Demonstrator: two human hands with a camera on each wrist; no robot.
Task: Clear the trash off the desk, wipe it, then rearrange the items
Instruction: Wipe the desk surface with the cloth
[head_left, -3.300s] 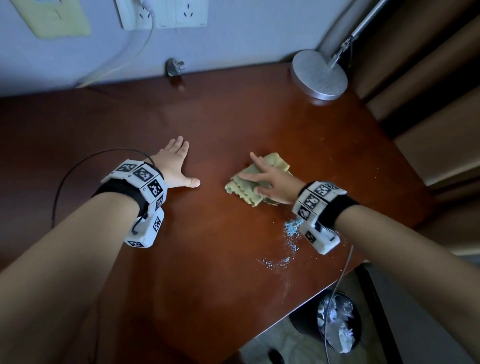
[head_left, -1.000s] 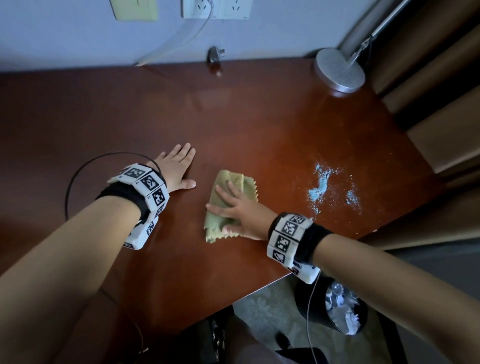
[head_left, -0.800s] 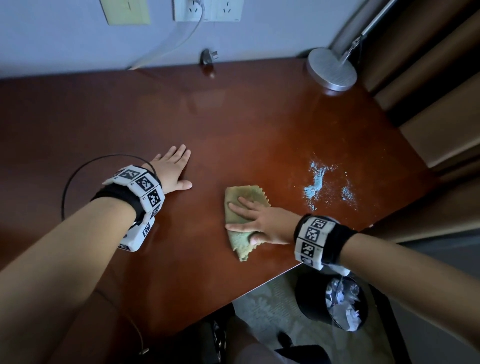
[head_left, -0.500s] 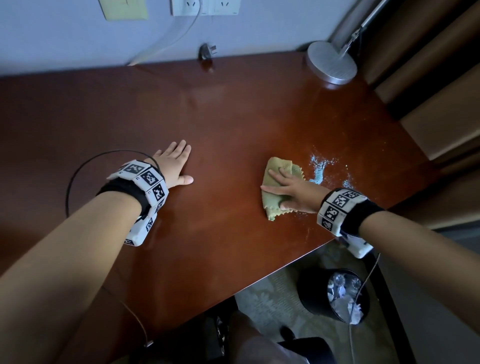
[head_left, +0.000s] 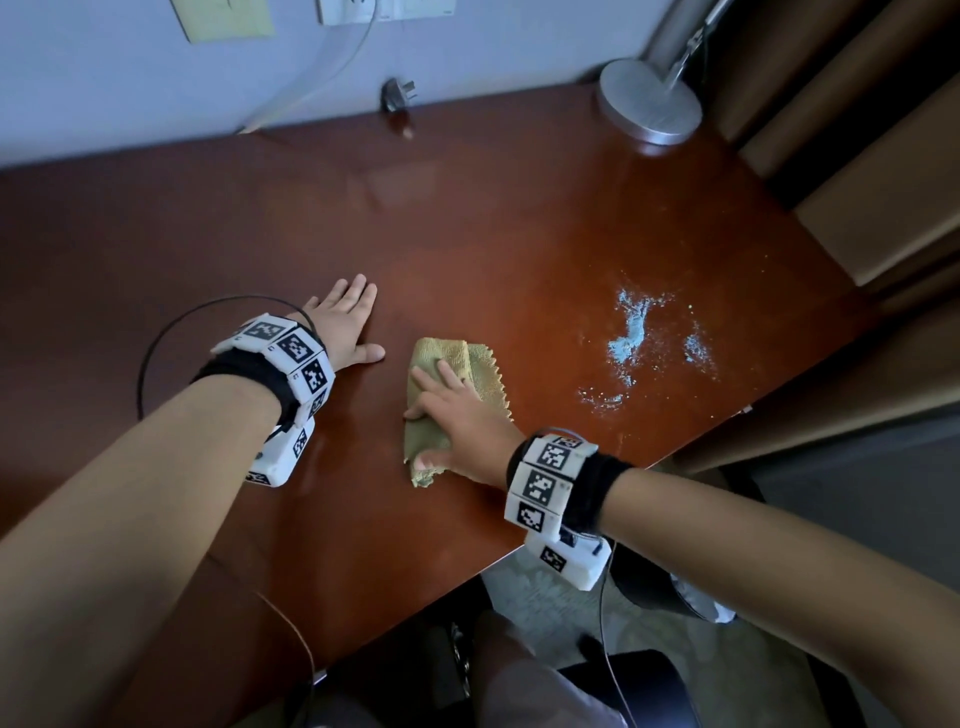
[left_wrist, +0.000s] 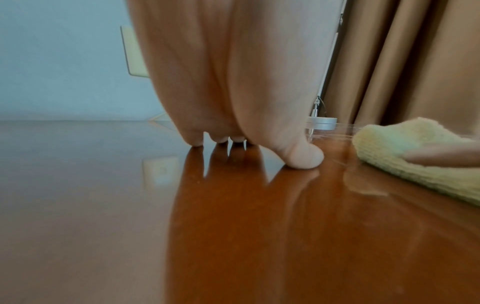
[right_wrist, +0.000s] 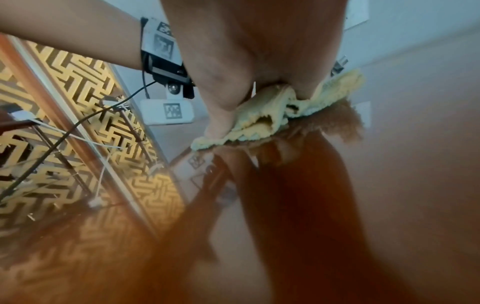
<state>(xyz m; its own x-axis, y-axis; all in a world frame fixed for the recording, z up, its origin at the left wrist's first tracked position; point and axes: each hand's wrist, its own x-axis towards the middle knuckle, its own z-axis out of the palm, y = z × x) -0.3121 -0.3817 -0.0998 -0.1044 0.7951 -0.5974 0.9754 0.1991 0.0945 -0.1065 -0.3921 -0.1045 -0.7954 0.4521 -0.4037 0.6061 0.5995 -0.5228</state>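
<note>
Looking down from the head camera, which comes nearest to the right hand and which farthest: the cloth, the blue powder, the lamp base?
1. The cloth: right under the right hand, pressed flat.
2. The blue powder: to the right and a little beyond.
3. The lamp base: at the desk's far right corner.

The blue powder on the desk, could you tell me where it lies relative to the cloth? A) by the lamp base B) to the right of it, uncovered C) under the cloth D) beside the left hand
B: the blue powder lies bare on the desk, right of the cloth under the right hand.
</note>
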